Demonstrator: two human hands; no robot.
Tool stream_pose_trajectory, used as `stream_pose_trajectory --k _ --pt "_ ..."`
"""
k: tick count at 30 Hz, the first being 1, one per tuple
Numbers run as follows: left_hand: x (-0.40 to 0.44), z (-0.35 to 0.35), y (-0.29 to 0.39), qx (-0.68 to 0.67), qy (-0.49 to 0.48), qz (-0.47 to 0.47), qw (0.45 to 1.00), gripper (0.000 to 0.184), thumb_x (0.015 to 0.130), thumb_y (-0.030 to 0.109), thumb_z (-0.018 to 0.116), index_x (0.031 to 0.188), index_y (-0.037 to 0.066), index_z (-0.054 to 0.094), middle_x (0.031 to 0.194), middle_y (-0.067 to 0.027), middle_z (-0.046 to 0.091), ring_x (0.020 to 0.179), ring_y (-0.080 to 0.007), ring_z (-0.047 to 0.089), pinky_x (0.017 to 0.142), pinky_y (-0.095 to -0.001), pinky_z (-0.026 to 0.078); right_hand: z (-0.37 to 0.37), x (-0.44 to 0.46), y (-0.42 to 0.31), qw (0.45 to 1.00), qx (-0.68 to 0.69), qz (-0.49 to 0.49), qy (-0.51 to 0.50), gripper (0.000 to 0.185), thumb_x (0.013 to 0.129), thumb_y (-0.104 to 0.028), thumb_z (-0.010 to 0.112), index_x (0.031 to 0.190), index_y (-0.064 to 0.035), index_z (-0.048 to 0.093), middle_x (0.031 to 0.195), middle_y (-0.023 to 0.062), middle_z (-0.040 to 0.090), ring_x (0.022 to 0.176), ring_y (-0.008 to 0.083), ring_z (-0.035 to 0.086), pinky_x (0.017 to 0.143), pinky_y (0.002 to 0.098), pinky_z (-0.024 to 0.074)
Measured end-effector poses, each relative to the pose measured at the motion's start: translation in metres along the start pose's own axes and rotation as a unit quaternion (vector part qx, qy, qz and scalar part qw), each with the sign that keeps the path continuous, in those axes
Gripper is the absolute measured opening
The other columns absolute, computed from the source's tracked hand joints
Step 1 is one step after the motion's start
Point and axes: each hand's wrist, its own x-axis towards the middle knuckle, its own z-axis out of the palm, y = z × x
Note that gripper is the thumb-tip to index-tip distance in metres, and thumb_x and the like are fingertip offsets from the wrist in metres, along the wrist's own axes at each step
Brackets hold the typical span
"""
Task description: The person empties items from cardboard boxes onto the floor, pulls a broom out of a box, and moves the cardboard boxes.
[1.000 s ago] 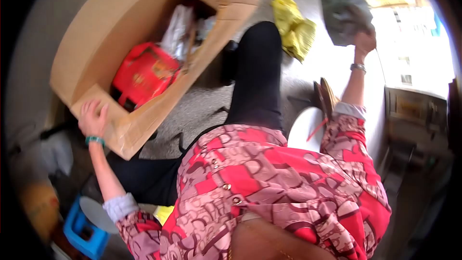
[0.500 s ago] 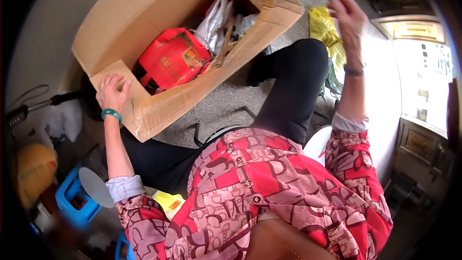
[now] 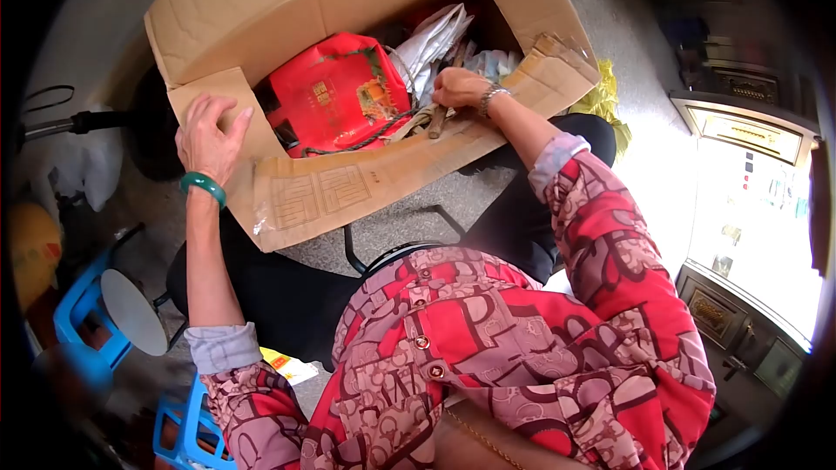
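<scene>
A large cardboard box (image 3: 313,196) stands open between my knees. My left hand (image 3: 212,141), with a green bangle at the wrist, lies on the box's left flap, thumb spread away from the bent fingers. Inside the box is a red bag (image 3: 335,91) with gold print and a dark cord handle. Over the box's right part, my right hand (image 3: 461,89) has its fingers curled around a brown stick (image 3: 437,124), whose lower end shows below them. Beside that hand are a silvery-white plastic bag (image 3: 431,45) and other crumpled plastic (image 3: 492,63).
A yellow bag (image 3: 605,109) lies on the floor beyond my right knee. Blue stools (image 3: 91,318) and a round grey seat (image 3: 133,312) are at the lower left. Dark cabinets (image 3: 718,313) and a bright glass panel (image 3: 758,200) line the right side.
My right hand has come from the raised position at the right down into the box, onto the stick. My left hand stays on the flap. The view has shifted slightly.
</scene>
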Motion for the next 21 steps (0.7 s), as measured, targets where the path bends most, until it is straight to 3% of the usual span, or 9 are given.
stream_pose_trajectory --k 2,3,7,8,12,15,18,21 --pt "-0.002 0.001 -0.001 0.002 -0.001 0.000 1.000 0.028 0.074 0.035 0.066 0.089 0.012 0.063 0.105 -0.0060 0.060 0.116 -0.0246 0.045 0.090 -0.0436 0.035 0.000 -0.004 0.014 0.973 0.196 0.008 0.125 0.032 0.077 -0.033 0.054 0.081 -0.0028 0.066 0.083 0.0195 0.064 0.076 0.0296 0.064 0.071 0.0396 0.0494" --pt "-0.003 0.003 -0.002 -0.001 0.009 -0.001 1.000 0.028 0.074 0.035 0.066 0.089 0.011 0.063 0.106 -0.0070 0.060 0.116 -0.0250 0.045 0.091 -0.0435 0.034 -0.019 -0.022 0.007 0.939 0.313 0.071 0.123 0.025 0.076 -0.025 0.057 0.076 -0.0013 0.065 0.075 0.0163 0.064 0.064 0.0272 0.064 0.058 0.0371 0.0497" --pt "-0.003 0.000 0.000 0.003 0.013 -0.006 1.000 0.027 0.073 0.035 0.066 0.087 0.011 0.063 0.108 -0.0104 0.059 0.117 -0.0259 0.045 0.090 -0.0445 0.035 -0.052 -0.056 0.038 0.703 0.687 0.085 0.163 0.004 0.074 -0.008 0.059 0.070 -0.0063 0.060 0.063 0.0035 0.058 0.054 0.0147 0.059 0.043 0.0257 0.0438" --pt "-0.003 -0.001 0.002 0.005 0.019 0.001 1.000 0.027 0.073 0.035 0.066 0.087 0.011 0.063 0.108 -0.0104 0.059 0.117 -0.0259 0.045 0.090 -0.0445 0.035 -0.056 -0.063 0.053 0.682 0.709 0.076 0.164 0.003 0.074 -0.008 0.058 0.071 -0.0066 0.059 0.062 0.0034 0.057 0.052 0.0122 0.057 0.043 0.0257 0.0437" --pt "-0.003 -0.003 0.006 0.012 0.009 0.014 1.000 0.026 0.073 0.034 0.067 0.086 0.011 0.064 0.107 -0.0114 0.060 0.116 -0.0263 0.045 0.089 -0.0450 0.036 -0.070 -0.126 0.066 0.849 0.516 0.010 0.114 0.006 0.080 -0.003 0.054 0.076 -0.0012 0.057 0.061 0.0036 0.055 0.049 0.0095 0.051 0.043 0.0206 0.0397" --pt "-0.004 0.002 0.003 0.022 0.046 0.038 0.998 0.025 0.072 0.033 0.067 0.084 0.011 0.064 0.105 -0.0107 0.060 0.114 -0.0275 0.047 0.088 -0.0451 0.037 -0.074 -0.193 0.055 0.907 0.396 -0.032 0.140 0.013 0.074 -0.013 0.056 0.079 -0.0014 0.060 0.060 0.0021 0.056 0.051 0.0084 0.052 0.046 0.0231 0.0399" --pt "-0.003 -0.003 0.007 0.023 0.033 0.035 0.999 0.023 0.071 0.031 0.068 0.080 0.010 0.063 0.100 -0.0097 0.061 0.113 -0.0294 0.048 0.088 -0.0447 0.039 -0.080 -0.251 0.053 0.874 0.459 -0.066 0.145 0.019 0.071 -0.007 0.052 0.086 0.0043 0.056 0.063 0.0038 0.055 0.052 0.0085 0.053 0.048 0.0223 0.0411" --pt "-0.003 -0.004 0.011 0.012 0.038 0.044 0.998 0.019 0.070 0.026 0.068 0.076 0.009 0.061 0.094 -0.0087 0.062 0.111 -0.0302 0.048 0.089 -0.0437 0.040 -0.079 -0.302 0.070 0.828 0.516 -0.118 0.187 0.020 0.072 -0.006 0.051 0.090 0.0027 0.056 0.065 0.0039 0.055 0.051 0.0081 0.052 0.046 0.0203 0.0405"
